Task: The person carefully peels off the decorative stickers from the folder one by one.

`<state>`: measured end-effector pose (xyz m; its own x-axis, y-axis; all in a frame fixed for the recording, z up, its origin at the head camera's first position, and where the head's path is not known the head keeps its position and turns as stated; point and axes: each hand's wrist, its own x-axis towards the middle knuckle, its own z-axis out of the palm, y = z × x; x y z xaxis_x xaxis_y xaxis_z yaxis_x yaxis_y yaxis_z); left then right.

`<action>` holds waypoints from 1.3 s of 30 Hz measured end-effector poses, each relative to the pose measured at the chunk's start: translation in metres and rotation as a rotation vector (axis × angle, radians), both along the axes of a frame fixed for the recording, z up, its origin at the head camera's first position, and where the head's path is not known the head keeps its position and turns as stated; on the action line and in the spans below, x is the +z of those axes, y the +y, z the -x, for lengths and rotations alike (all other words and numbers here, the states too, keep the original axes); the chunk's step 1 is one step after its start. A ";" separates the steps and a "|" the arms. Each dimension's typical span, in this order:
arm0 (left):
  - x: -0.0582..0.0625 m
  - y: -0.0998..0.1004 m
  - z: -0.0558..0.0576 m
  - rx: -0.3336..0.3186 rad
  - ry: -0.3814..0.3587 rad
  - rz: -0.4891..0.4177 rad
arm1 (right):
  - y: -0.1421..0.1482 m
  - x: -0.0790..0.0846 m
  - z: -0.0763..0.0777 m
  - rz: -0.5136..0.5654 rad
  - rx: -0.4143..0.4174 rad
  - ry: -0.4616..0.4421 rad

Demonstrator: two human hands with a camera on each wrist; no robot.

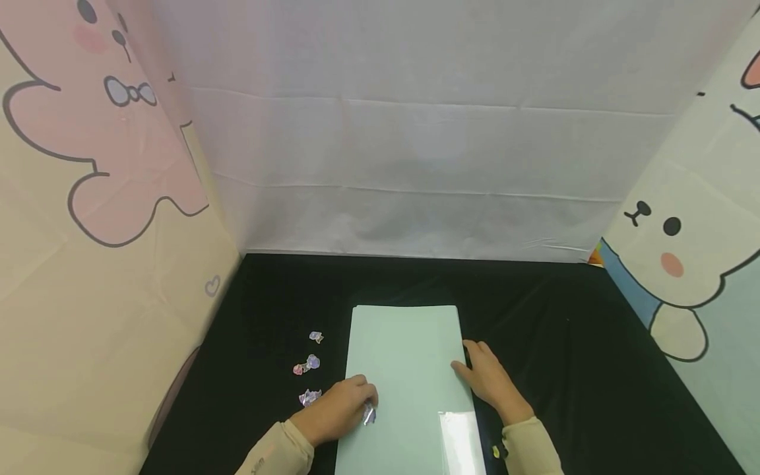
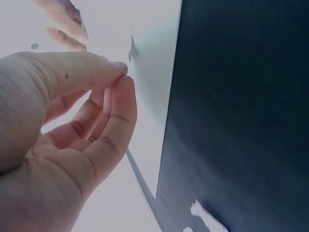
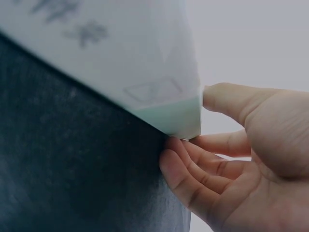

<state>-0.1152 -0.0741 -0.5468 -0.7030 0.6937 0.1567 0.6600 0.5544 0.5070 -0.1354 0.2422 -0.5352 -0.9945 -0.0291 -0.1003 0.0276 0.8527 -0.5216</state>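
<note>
A pale green rectangular pad (image 1: pixel 404 356) lies upright across the near middle of the black table. Over its left edge, my left hand (image 1: pixel 338 410) pinches a small shiny sticker (image 1: pixel 369 414) between thumb and forefinger. In the left wrist view, those fingertips (image 2: pixel 124 82) meet and mostly hide what they hold. My right hand (image 1: pixel 493 379) grips the pad's right edge, its thumb on the top face. Seen from the right wrist, the other fingers (image 3: pixel 176 166) curl along the lower edge of the pad (image 3: pixel 169 116), near faint printed characters.
Left of the pad lie several shiny cut-out stickers, among them a small one (image 1: pixel 316 337), a pink and purple one (image 1: pixel 306 365) and a purple one (image 1: pixel 309 397). A glossy clear sheet (image 1: pixel 462 443) covers the pad's near right corner. A small yellow item (image 1: pixel 495 452) sits by the right sleeve.
</note>
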 end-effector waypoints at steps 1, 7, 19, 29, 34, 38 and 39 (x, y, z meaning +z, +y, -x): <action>0.000 -0.002 0.001 0.008 -0.005 -0.009 | 0.000 0.000 0.000 0.000 0.000 0.000; 0.001 -0.005 0.002 -0.001 -0.063 -0.010 | 0.000 0.000 -0.001 0.005 -0.001 0.004; -0.001 -0.002 0.000 -0.025 -0.044 0.003 | -0.001 -0.001 -0.002 0.007 -0.002 0.010; -0.001 -0.009 0.006 -0.005 -0.050 -0.011 | 0.000 -0.003 0.000 0.001 0.016 0.021; 0.002 -0.012 0.007 0.001 -0.070 -0.028 | 0.000 -0.003 0.000 -0.005 0.015 0.008; 0.001 -0.013 0.008 -0.001 -0.075 -0.035 | -0.001 -0.001 0.001 -0.009 0.021 0.002; 0.001 -0.013 0.009 0.000 -0.076 -0.035 | -0.001 0.000 0.001 -0.009 0.022 0.001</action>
